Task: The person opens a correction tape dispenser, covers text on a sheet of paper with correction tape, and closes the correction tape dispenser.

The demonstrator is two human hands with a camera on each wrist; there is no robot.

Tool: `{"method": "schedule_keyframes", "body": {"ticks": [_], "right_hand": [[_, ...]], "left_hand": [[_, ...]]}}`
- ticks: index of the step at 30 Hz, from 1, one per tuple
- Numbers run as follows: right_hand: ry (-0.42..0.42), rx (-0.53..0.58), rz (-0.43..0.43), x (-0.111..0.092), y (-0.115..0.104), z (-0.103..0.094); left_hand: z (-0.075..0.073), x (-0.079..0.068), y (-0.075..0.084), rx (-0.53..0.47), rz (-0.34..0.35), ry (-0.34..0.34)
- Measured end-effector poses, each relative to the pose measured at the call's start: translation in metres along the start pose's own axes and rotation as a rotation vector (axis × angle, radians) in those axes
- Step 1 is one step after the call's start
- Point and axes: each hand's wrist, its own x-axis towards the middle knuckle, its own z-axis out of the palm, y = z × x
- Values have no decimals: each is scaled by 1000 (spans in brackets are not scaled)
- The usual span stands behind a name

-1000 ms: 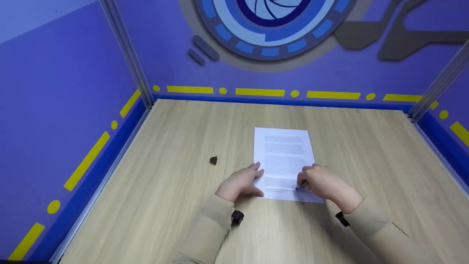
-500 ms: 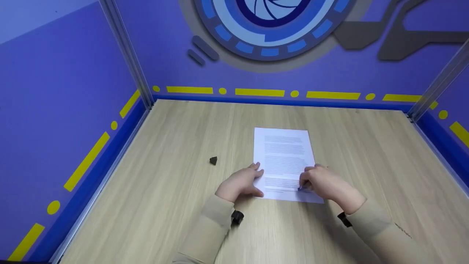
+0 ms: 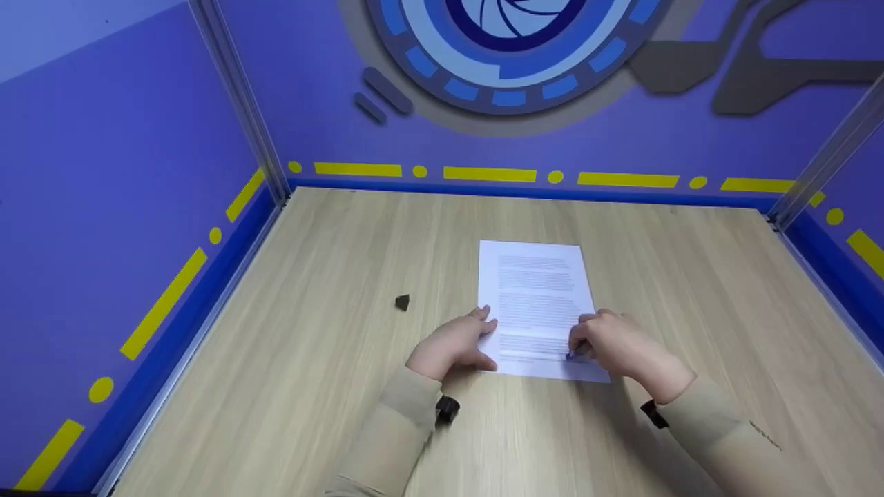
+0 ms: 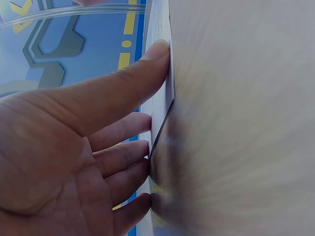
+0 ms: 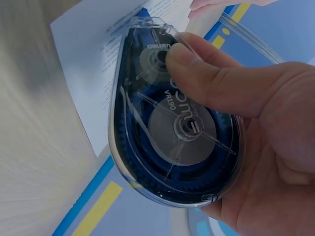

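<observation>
A printed sheet of paper [image 3: 532,290] lies flat on the wooden table. Its left edge is pressed down by my left hand [image 3: 456,345], with thumb and fingers spread; in the left wrist view the fingertips [image 4: 158,50] touch the paper and the table. My right hand [image 3: 615,343] grips a correction tape dispenser [image 5: 172,132], a clear teardrop case with a blue inside and a white tape reel. Thumb on one face, fingers behind, it holds the tip against the lower right of the printed text. In the head view the hand hides most of the dispenser.
A small dark piece [image 3: 402,301], perhaps a cap, lies on the table [image 3: 331,331] left of the paper. Blue-purple panels [image 3: 138,207] with yellow marks enclose the table at the left, back and right.
My right hand has slid slightly to the right along the lower text lines with the correction tape dispenser. The left hand and the paper stay in place.
</observation>
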Motion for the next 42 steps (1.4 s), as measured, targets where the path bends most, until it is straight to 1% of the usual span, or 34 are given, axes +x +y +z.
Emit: {"method": "schedule_keyframes", "body": {"ticks": [7, 15, 20, 29, 35, 42], "right_hand": [[-12, 9, 9, 0, 1, -2], [-4, 12, 1, -1, 2, -2], [-4, 15, 15, -4, 4, -2], [45, 13, -6, -7, 10, 0], [36, 47, 12, -9, 13, 0], [33, 54, 19, -10, 16, 0]], "left_hand": [[1, 0, 0, 11, 8, 6], [1, 0, 0, 32, 17, 6], [1, 0, 0, 32, 18, 10], [0, -1, -1, 14, 17, 1], [0, 0, -1, 23, 17, 1], [0, 0, -1, 24, 17, 0]]}}
